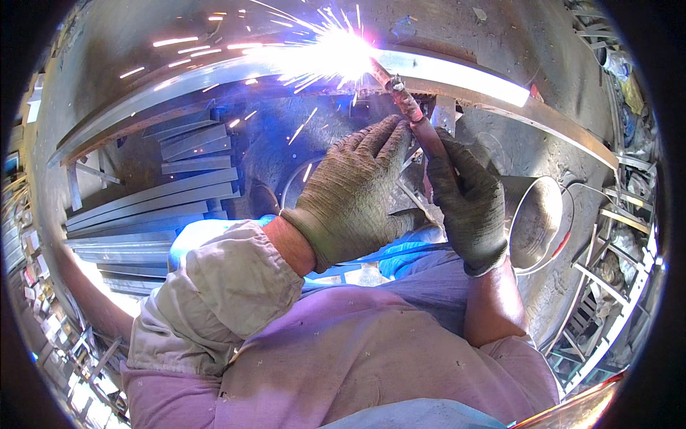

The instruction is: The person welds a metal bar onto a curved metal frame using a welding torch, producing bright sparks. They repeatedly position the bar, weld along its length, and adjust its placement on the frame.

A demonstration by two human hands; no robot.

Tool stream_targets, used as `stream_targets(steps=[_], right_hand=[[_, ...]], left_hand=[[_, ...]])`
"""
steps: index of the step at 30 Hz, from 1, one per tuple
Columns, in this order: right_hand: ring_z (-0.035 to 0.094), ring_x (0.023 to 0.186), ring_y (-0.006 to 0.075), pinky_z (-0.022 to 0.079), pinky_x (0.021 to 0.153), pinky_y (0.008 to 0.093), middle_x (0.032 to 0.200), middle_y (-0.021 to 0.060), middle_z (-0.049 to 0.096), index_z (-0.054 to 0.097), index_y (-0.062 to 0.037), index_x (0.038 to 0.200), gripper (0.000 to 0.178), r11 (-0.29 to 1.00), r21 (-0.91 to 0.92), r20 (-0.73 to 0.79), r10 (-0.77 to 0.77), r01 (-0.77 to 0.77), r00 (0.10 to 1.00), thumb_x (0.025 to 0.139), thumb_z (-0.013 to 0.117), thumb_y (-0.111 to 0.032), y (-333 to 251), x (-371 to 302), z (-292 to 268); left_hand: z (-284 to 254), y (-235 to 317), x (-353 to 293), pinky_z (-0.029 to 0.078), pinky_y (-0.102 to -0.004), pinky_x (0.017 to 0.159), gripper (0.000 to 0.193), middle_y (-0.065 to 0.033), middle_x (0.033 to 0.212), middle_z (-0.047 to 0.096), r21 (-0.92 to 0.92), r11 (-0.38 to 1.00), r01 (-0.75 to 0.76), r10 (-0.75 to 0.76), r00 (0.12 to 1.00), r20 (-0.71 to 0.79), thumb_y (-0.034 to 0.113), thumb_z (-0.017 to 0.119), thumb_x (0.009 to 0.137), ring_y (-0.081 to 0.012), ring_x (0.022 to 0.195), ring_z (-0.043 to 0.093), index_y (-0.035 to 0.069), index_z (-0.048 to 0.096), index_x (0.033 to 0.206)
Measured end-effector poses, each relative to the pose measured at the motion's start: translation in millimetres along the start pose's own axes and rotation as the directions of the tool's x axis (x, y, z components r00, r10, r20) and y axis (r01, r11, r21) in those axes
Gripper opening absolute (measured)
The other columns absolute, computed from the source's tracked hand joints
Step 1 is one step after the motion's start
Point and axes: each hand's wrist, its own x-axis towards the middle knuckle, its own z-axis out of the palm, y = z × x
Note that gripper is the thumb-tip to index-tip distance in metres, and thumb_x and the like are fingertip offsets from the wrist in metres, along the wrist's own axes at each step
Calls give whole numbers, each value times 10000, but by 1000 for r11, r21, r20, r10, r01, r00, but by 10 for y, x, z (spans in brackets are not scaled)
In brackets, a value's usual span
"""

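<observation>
My right hand [468, 196], in a dark grey work glove, is wrapped around the handle of a welding torch [429, 139]. The torch slants up and left, its tip at a white arc glare [336, 57] on a long metal bar [457, 74]. Glare hides the tip and the spot it meets. My left hand [357, 189], gloved too, lies with its fingers stretched out, the fingertips against the torch just below its neck. Its thumb is apart from the fingers. A pale cloth sleeve covers my left forearm.
Sparks fly mostly leftward. Grey metal strips [153, 200] lie stacked at the left, below the bar. An open round metal container [536, 222] stands right of my right hand. Metal frames [607, 286] line the right side. A dark cable [407, 250] runs near my lap.
</observation>
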Motion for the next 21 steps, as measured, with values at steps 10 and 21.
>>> stream_targets(steps=[10, 21], right_hand=[[742, 1086, 115, 610, 957, 317, 1210, 128, 841, 702, -21, 1591, 443, 982, -110, -33, -160, 155, 987, 1188, 728, -202, 80, 16, 9], [612, 877, 38, 528, 762, 246, 990, -48, 729, 745, -69, 1573, 402, 999, 16, -35, -38, 39, 999, 1206, 721, -232, -62, -51, 36]], left_hand=[[-3, -12, -19, 412, -548, 1336, 1138, -352, 1688, 540, 6, 1000, -17, 17, 1000, 22, 458, 924, 903, -521, 1561, 535, -101, 398, 1743], [11, 14, -22, 508, -544, 1237, 1168, -323, 1666, 558, 74, 997, -27, 27, 1000, -5, 426, 937, 869, -506, 1444, 627, -53, 371, 1772]])
